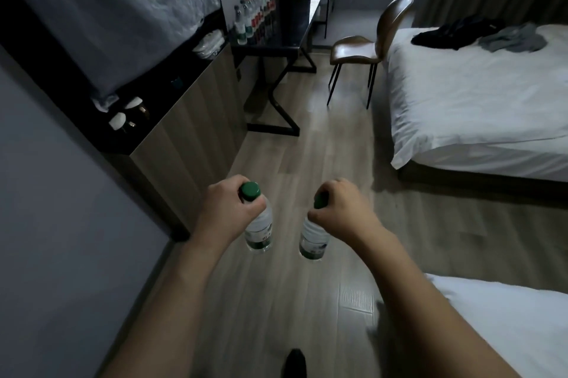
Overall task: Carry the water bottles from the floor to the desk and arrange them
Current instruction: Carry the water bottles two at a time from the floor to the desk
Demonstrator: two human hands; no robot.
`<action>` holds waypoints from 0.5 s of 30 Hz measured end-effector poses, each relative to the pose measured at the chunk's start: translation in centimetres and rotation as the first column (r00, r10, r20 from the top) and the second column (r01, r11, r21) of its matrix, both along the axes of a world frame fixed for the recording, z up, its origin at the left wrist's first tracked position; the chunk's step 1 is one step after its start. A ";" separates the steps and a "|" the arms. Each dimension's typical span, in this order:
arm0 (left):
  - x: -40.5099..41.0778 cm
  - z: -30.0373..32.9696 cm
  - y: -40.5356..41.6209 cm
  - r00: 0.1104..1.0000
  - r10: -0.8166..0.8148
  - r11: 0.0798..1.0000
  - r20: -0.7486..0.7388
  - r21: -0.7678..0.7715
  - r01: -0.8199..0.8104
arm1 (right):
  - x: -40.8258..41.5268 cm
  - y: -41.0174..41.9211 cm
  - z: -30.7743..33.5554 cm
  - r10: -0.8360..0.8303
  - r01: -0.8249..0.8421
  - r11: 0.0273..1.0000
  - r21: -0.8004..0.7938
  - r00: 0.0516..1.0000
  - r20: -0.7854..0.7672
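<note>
My left hand (229, 207) grips the neck of a clear water bottle with a green cap (259, 231), which hangs upright above the wooden floor. My right hand (342, 208) grips a second green-capped bottle (313, 239) the same way, its cap half hidden by my fingers. Both bottles hang side by side in front of me. Far ahead stands a black desk (287, 32). Along its left edge, by the wall, several water bottles (255, 13) with red and green labels stand in a row.
A brown chair (365, 48) stands right of the desk. A white bed (479, 95) with dark clothes fills the right side, another white bed corner (507, 322) is near right. A wooden cabinet (190, 119) with cups lines the left wall. Wooden floor runs between them.
</note>
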State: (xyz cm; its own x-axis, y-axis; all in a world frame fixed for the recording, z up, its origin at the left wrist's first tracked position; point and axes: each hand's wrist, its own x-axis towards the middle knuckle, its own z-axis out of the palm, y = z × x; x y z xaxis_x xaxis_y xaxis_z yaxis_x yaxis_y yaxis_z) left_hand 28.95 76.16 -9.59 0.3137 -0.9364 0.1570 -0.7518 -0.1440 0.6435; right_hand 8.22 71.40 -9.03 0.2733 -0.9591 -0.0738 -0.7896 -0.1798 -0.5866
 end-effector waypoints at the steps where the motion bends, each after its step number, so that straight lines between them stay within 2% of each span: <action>1: 0.1 0.2 -1.4 1.000 -0.012 1.000 -0.009 -0.006 0.012 | 0.2 -1.2 0.3 -0.006 0.006 1.000 0.005 1.000 -0.014; 7: 0.9 1.8 -10.8 0.999 -0.045 0.997 -0.011 -0.063 0.045 | 0.2 -9.2 2.0 -0.065 0.065 0.997 -0.037 0.998 0.003; 15: -0.3 1.5 -23.6 0.998 -0.061 0.996 -0.019 -0.064 0.060 | -1.7 -21.0 1.6 -0.114 0.114 0.992 -0.049 0.993 -0.003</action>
